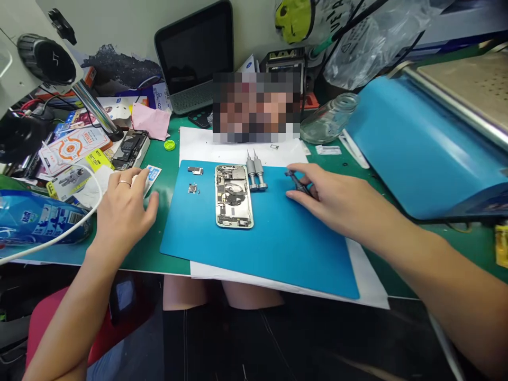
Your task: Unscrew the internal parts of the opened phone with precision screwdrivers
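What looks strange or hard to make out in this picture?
In the head view, coarse square blocks hide a patch beyond the opened phone; soft glare brightens the curved blue sheet; the space below the green table is dark; the right forearm looks stretched, probably by a wide lens.

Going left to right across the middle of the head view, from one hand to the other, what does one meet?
Left hand, small loose parts, opened phone, two grey screwdrivers, right hand with a dark tool at its fingertips.
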A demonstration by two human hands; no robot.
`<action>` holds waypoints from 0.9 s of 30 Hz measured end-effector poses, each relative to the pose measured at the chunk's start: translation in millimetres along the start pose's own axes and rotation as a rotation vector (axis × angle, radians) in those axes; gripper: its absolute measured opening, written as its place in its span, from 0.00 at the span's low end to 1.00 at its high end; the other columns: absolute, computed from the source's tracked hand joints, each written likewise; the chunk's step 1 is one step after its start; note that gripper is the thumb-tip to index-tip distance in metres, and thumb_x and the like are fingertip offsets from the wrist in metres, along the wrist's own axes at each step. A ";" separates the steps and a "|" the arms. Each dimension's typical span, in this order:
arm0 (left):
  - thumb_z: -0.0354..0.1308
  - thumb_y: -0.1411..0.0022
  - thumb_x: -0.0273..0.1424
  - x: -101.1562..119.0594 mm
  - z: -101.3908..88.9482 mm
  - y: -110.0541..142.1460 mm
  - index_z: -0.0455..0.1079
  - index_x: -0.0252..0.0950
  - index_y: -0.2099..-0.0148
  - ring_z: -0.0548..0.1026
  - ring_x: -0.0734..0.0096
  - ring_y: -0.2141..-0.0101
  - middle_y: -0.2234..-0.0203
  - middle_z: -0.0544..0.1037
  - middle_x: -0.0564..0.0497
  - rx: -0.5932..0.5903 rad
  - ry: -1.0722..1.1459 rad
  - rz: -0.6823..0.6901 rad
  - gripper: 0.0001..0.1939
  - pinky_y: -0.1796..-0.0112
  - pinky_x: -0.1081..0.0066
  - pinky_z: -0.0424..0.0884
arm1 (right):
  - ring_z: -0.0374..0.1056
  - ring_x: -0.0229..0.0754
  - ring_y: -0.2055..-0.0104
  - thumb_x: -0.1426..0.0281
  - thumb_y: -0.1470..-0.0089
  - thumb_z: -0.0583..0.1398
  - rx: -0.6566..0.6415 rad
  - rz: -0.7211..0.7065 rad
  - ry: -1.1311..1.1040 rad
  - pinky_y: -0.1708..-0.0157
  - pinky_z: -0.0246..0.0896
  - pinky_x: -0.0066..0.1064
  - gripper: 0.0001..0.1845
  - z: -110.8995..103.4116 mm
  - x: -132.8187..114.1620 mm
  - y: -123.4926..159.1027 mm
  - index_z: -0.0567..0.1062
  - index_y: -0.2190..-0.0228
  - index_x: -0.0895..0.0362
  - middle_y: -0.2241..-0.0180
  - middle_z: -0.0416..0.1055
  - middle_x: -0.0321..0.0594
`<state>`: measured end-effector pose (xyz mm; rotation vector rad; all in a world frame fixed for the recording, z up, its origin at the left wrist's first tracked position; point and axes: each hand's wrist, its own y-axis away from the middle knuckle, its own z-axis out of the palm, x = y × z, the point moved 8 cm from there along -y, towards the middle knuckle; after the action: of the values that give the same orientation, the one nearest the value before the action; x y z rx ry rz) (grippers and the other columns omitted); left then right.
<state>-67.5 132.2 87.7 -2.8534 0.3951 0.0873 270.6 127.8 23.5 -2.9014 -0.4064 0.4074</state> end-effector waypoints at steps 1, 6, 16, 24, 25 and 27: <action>0.48 0.29 0.39 -6.0 4.7 3.6 0.65 0.33 0.35 0.66 0.43 0.43 0.41 0.71 0.37 -0.004 -0.005 -0.022 0.26 0.47 0.51 0.67 | 0.76 0.54 0.64 0.60 0.36 0.56 -0.013 -0.003 0.015 0.72 0.65 0.36 0.24 4.9 1.0 1.9 0.71 0.43 0.58 0.59 0.79 0.51; 0.50 0.31 0.38 -23.7 25.6 0.4 0.64 0.32 0.35 0.65 0.40 0.44 0.40 0.70 0.35 -0.077 -0.037 -0.134 0.26 0.49 0.49 0.69 | 0.75 0.55 0.62 0.59 0.33 0.52 -0.038 -0.019 0.084 0.72 0.64 0.38 0.24 12.6 -7.3 3.9 0.70 0.42 0.57 0.55 0.77 0.51; 0.43 0.31 0.33 -22.8 36.4 -10.1 0.65 0.33 0.37 0.67 0.37 0.49 0.46 0.73 0.32 -0.095 -0.139 -0.117 0.24 0.62 0.53 0.71 | 0.73 0.49 0.67 0.57 0.35 0.55 0.002 0.018 0.013 0.72 0.64 0.37 0.23 3.7 -8.4 12.7 0.72 0.44 0.54 0.58 0.77 0.47; 0.41 0.29 0.32 -14.4 21.9 -12.4 0.66 0.34 0.41 0.74 0.43 0.52 0.53 0.76 0.34 -0.127 -0.045 -0.097 0.21 0.58 0.54 0.72 | 0.75 0.47 0.68 0.63 0.37 0.61 0.189 0.035 -0.089 0.70 0.69 0.38 0.17 -30.1 -17.2 29.2 0.76 0.48 0.55 0.62 0.79 0.46; 0.43 0.29 0.33 -10.7 12.1 -3.0 0.65 0.35 0.39 0.74 0.45 0.51 0.51 0.75 0.36 -0.093 0.043 -0.085 0.20 0.54 0.54 0.71 | 0.76 0.48 0.67 0.64 0.37 0.61 0.273 0.016 -0.123 0.70 0.69 0.37 0.15 -40.5 -21.8 34.7 0.77 0.50 0.54 0.64 0.79 0.46; 0.48 0.28 0.36 -1.9 -6.9 26.7 0.62 0.41 0.37 0.74 0.51 0.49 0.48 0.74 0.41 -0.040 0.316 -0.082 0.20 0.49 0.56 0.70 | 0.76 0.48 0.66 0.67 0.38 0.63 0.433 -0.021 -0.201 0.66 0.72 0.39 0.12 -59.2 -29.8 52.0 0.78 0.53 0.50 0.66 0.79 0.44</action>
<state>-76.5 106.1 88.0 -2.9211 0.3383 -0.3797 273.0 61.6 75.5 -2.4432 -0.3281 0.6914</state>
